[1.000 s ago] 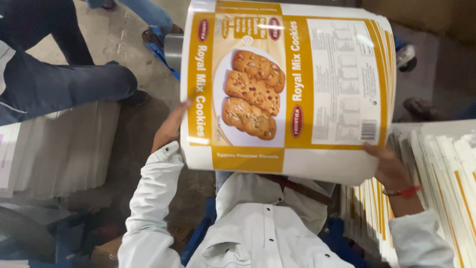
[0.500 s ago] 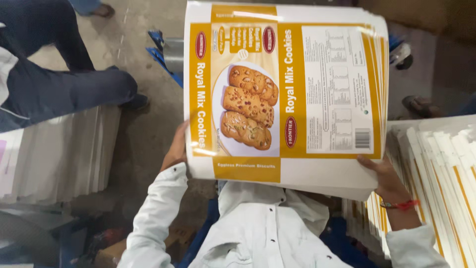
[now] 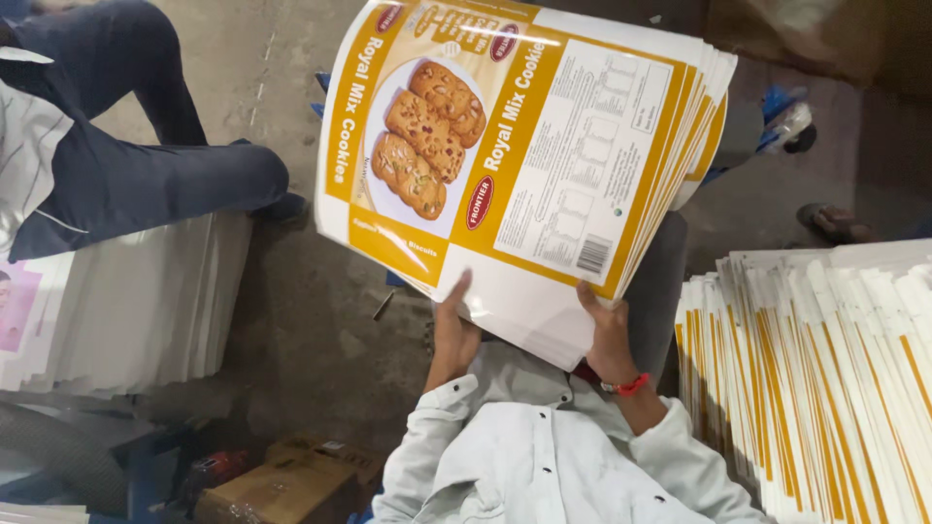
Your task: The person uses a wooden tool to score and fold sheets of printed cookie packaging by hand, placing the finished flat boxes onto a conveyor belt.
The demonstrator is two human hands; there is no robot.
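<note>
Both hands grip one stack of printed yellow-and-white carton sheets [image 3: 524, 146] by its lower edge: left hand [image 3: 453, 335] and right hand [image 3: 607, 335] grasping, stack raised and tilted above the lap.

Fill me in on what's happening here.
A person in a white shirt holds up a fanned stack of printed yellow-and-white carton sheets showing cookies. The left hand and the right hand both grip its lower edge, and the stack is tilted. More flat sheets stand on edge at the right, and a white stack sits at the left, beside another person's leg. A cardboard box lies on the floor.
</note>
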